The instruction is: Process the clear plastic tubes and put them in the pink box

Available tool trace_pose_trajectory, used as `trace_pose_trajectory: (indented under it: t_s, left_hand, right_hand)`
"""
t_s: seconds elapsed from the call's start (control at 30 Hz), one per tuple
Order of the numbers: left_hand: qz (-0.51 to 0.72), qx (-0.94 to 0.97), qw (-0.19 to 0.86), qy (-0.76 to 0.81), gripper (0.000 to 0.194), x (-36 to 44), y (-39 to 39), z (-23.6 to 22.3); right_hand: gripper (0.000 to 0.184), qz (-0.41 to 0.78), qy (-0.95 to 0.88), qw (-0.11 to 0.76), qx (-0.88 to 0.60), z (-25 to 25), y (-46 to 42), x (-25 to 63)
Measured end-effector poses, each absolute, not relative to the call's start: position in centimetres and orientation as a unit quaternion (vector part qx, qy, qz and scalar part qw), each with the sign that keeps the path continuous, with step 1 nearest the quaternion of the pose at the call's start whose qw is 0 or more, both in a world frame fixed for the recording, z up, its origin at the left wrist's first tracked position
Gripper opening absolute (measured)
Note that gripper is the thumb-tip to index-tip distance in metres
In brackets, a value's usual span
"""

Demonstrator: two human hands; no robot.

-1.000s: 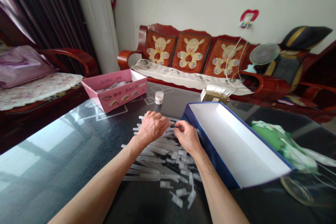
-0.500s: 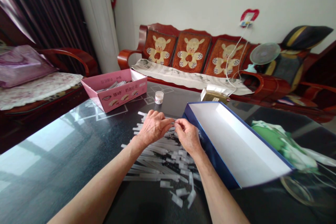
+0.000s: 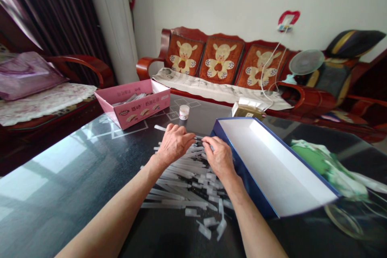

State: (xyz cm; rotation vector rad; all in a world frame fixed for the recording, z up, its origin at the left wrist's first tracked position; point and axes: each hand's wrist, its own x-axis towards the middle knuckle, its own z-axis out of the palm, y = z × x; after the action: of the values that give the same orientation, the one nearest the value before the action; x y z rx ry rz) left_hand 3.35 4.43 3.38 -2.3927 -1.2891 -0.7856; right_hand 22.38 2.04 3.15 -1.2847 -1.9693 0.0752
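Observation:
My left hand (image 3: pixel 175 141) is closed around a slim whitish pen (image 3: pixel 159 127); its rear end sticks out to the left and its thin front end points right. My right hand (image 3: pixel 219 155) pinches a small pale piece at the pen's front, apparently a pen cap, mostly hidden by the fingers. A short, narrow length shows between the two hands. Under them many translucent white pen barrels (image 3: pixel 172 202) lie in a loose heap. Loose pen caps (image 3: pixel 204 231) are scattered along its right and near side.
A pink box (image 3: pixel 139 111) holding similar white sticks stands at the back left. Near it is a small white tub (image 3: pixel 184 112). The blue box (image 3: pixel 246 185) with white inside lies close to my right forearm. Beyond are a tissue pack (image 3: pixel 248 109) and a green-white bag (image 3: pixel 326 165).
My hands have moved slightly apart, exposing more of the thin piece between them. The pen's rear end now extends farther left of my left hand.

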Motion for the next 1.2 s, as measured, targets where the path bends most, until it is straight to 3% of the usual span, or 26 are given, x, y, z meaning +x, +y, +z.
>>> trace_pose_trajectory:
  t_s: [0.27,0.47,0.6,0.7,0.83,1.0,1.1,1.2]
  left_hand:
    - [-0.257,-0.825,0.133,-0.485,0.038,2.3,5.0,3.3]
    - [-0.269,-0.844,0.121,-0.449,0.036,2.8,4.8,3.8]
    - [-0.355,-0.827,0.083,-0.428,0.027,2.9,4.1,5.1]
    - [-0.481,-0.770,-0.039,-0.418,0.018,3.2,3.5,6.1]
    - [-0.634,-0.623,-0.302,-0.343,0.017,4.2,3.5,6.3]
    - [-0.653,-0.508,-0.481,-0.292,0.030,5.4,3.8,5.5]
    - [-0.621,-0.520,-0.489,-0.324,0.027,5.4,3.9,5.1]
    - [-0.564,-0.612,-0.353,-0.426,0.022,4.4,4.0,5.0]
  right_hand:
    - [0.019,-0.021,-0.753,0.294,-0.588,0.2,3.1,23.6]
    - [0.023,0.006,-0.752,0.353,-0.556,0.9,3.0,23.4]
    - [0.024,0.058,-0.731,0.419,-0.536,2.1,2.6,23.0]
    - [0.024,0.145,-0.674,0.487,-0.535,2.4,2.6,22.7]
    - [0.039,0.365,-0.527,0.554,-0.531,2.5,2.7,22.3]
    - [0.040,0.529,-0.377,0.597,-0.471,3.2,2.8,21.9]
    - [0.036,0.544,-0.325,0.627,-0.453,3.6,2.9,22.0]
    - [0.037,0.511,-0.318,0.654,-0.458,3.6,3.1,22.2]
